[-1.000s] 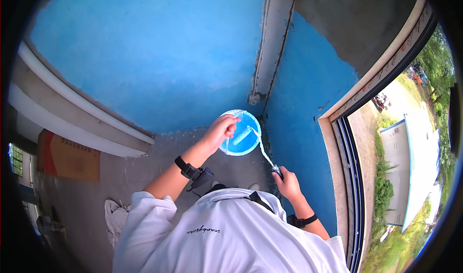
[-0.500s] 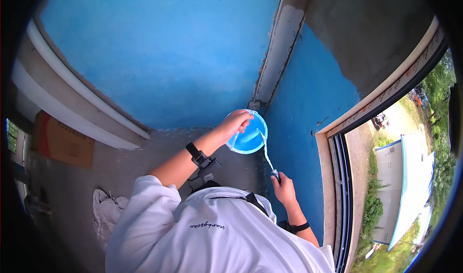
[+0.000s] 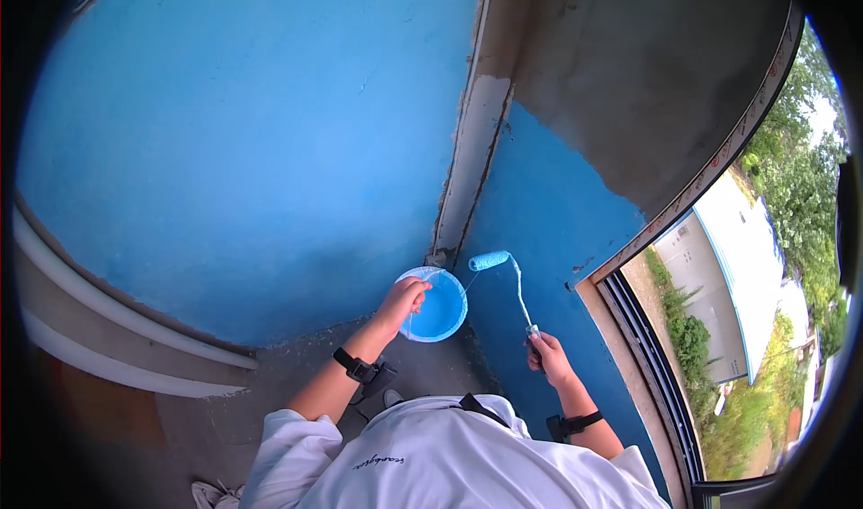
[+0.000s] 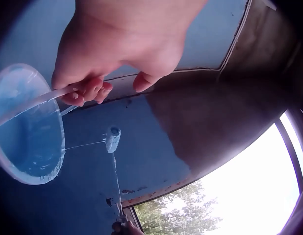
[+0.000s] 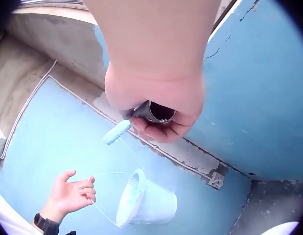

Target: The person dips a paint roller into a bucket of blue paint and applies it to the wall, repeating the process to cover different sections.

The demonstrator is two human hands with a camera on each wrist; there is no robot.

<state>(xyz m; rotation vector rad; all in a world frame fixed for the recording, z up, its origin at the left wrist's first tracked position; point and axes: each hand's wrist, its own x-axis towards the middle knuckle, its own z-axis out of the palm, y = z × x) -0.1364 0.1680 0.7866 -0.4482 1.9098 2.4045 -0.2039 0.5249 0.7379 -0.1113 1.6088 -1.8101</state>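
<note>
My left hand grips the thin wire handle of a paint bucket, with its fingers curled round the handle. The bucket hangs tilted in the right wrist view. Light blue paint shows inside it, and its rim is smeared with paint. In my right hand is the handle of a paint roller. Blue paint coats the roller's sleeve, and its frame is spattered too. The sleeve is outside the bucket, up and to the right of it, and a thin thread runs between the sleeve and the bucket rim.
A blue-painted wall stands ahead and another on the right, with bare grey plaster above it. A pale vertical strip fills the corner. A window frame is close on the right. White pipes curve along the left.
My right hand has lifted the roller out of the bucket, up and rightward. The left hand still holds the bucket by its handle. The head view has tilted up towards the walls.
</note>
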